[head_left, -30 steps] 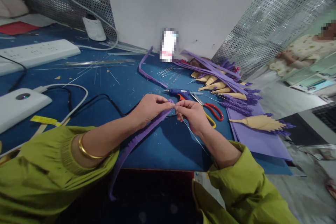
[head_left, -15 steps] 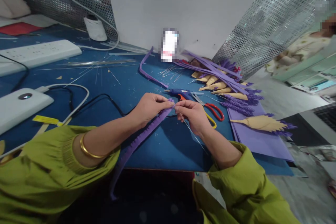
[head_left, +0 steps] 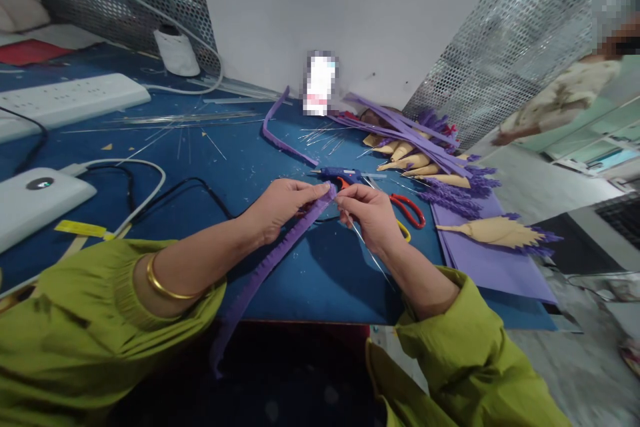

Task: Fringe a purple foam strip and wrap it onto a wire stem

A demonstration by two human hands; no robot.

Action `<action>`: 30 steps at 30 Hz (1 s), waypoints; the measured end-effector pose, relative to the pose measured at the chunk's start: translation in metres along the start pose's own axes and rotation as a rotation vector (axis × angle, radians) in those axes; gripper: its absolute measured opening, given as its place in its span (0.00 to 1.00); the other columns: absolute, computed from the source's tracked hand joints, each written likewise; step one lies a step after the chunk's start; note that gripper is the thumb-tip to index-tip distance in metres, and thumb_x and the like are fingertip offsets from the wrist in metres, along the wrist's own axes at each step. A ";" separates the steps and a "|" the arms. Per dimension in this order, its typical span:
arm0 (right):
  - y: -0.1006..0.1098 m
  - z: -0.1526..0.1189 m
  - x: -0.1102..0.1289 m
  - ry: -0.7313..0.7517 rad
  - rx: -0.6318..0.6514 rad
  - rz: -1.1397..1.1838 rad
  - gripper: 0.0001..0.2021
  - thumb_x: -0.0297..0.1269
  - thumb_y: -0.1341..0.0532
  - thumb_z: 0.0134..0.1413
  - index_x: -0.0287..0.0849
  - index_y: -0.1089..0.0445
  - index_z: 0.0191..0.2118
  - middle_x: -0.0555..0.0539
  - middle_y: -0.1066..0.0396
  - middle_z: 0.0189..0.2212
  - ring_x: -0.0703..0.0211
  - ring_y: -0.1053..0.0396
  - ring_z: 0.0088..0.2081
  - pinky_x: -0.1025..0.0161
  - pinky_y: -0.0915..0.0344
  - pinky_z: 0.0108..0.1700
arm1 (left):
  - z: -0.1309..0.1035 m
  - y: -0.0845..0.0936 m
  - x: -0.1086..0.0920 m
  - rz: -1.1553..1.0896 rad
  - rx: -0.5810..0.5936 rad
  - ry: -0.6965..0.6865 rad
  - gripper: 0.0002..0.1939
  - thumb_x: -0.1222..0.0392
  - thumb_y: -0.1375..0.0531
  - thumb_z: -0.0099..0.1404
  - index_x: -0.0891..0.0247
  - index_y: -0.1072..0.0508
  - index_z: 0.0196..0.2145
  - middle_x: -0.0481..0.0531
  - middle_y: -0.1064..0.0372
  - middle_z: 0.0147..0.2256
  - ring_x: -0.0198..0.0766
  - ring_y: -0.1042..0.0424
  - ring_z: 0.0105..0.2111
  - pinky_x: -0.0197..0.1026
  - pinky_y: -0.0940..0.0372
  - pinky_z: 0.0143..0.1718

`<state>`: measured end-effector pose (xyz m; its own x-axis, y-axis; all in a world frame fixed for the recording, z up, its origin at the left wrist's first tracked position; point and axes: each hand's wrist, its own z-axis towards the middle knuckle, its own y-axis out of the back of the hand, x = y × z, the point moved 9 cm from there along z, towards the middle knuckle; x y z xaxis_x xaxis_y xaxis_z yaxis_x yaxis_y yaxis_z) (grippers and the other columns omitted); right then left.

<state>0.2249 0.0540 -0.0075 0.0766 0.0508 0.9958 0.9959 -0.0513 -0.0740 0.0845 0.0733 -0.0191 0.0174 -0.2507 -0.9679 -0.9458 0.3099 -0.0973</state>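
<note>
Between finger and thumb, my left hand (head_left: 285, 208) pinches the upper end of a purple fringed paper strip (head_left: 273, 260). The strip slants down past the table's front edge, and its lower end hangs there. My right hand (head_left: 371, 215) is closed on a thin wire (head_left: 369, 250) that sticks out below the palm towards my forearm. Its fingertips meet the end of the strip, where the exact contact is too small to make out. Just beyond the hands lie a blue glue gun (head_left: 341, 175) and scissors (head_left: 410, 212) with red and yellow handles, partly covered by my right hand.
Finished paper lavender sprigs (head_left: 500, 232) and purple sheets (head_left: 493, 273) lie at the right. Another purple strip (head_left: 287, 143) and loose wires (head_left: 175, 121) lie farther back. On the left are a power strip (head_left: 75, 103) and a white device (head_left: 45, 200). A person (head_left: 565, 100) stands beyond.
The strip's end has straightened between my fingers, and the wire in my right hand shows more plainly. My hands stay close together. The view has shifted slightly.
</note>
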 end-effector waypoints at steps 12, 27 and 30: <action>0.000 -0.014 0.033 0.395 -0.095 -0.493 0.03 0.33 0.39 0.49 0.43 0.30 0.26 0.52 0.33 0.20 0.64 0.38 0.21 0.65 0.41 0.25 | -0.002 -0.002 0.001 -0.011 -0.004 0.007 0.07 0.59 0.34 0.47 0.65 0.25 0.18 0.44 0.38 0.17 0.30 0.45 0.20 0.36 0.51 0.22; -0.027 -0.035 0.045 0.780 -0.124 -1.135 0.10 0.31 0.46 0.61 0.43 0.29 0.31 0.48 0.32 0.28 0.63 0.35 0.27 0.66 0.42 0.30 | -0.002 -0.004 0.004 -0.057 -0.009 -0.005 0.11 0.58 0.35 0.46 0.64 0.32 0.16 0.42 0.44 0.17 0.29 0.47 0.19 0.37 0.53 0.22; -0.030 -0.037 0.043 0.815 -0.104 -1.192 0.11 0.33 0.47 0.63 0.43 0.28 0.35 0.46 0.30 0.31 0.62 0.33 0.30 0.65 0.41 0.30 | -0.002 -0.003 0.004 -0.070 -0.020 0.002 0.13 0.57 0.33 0.46 0.64 0.34 0.15 0.42 0.45 0.17 0.29 0.48 0.19 0.37 0.53 0.22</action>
<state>0.1965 0.0211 0.0399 -0.8634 -0.4552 0.2178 0.4365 -0.4571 0.7749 0.0869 0.0699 -0.0221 0.0827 -0.2729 -0.9585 -0.9485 0.2737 -0.1597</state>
